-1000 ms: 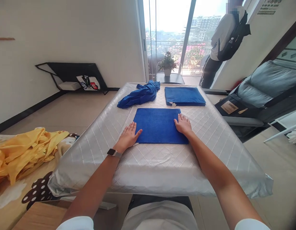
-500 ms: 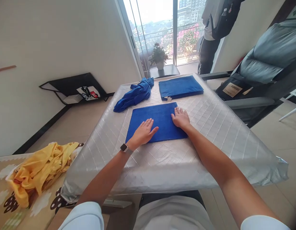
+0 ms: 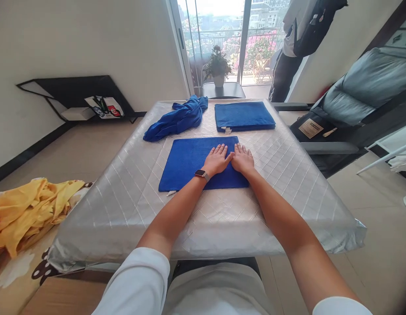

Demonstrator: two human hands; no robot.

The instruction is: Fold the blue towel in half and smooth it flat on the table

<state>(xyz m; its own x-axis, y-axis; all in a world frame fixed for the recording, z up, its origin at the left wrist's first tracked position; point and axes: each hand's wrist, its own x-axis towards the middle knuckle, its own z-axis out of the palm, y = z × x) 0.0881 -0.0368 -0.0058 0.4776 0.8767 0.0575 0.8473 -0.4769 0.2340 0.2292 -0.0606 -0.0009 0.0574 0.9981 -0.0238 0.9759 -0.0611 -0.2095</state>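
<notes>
A folded blue towel [image 3: 186,164] lies flat on the silver-covered table [image 3: 130,175] in front of me, a small white tag poking out at its near left corner. My left hand [image 3: 217,160], a watch on its wrist, rests palm down on the towel's right half, fingers stretched out. Right beside it, my right hand [image 3: 242,159] presses flat on the towel's right edge. The two hands meet near the left thumb. Behind them is a stack of folded blue towels [image 3: 244,114], also with a white tag. A crumpled blue towel [image 3: 179,118] lies at the far left.
A yellow cloth [image 3: 32,210] is heaped on a patterned surface at the left. Past the table stand a chair with a potted plant [image 3: 218,65] and a person [image 3: 288,52] with a black bag. A grey padded chair [image 3: 360,96] is on the right.
My left hand has slid right across the towel, from its left-middle part to beside my right hand. The right hand stays at the right edge. The view has shifted somewhat.
</notes>
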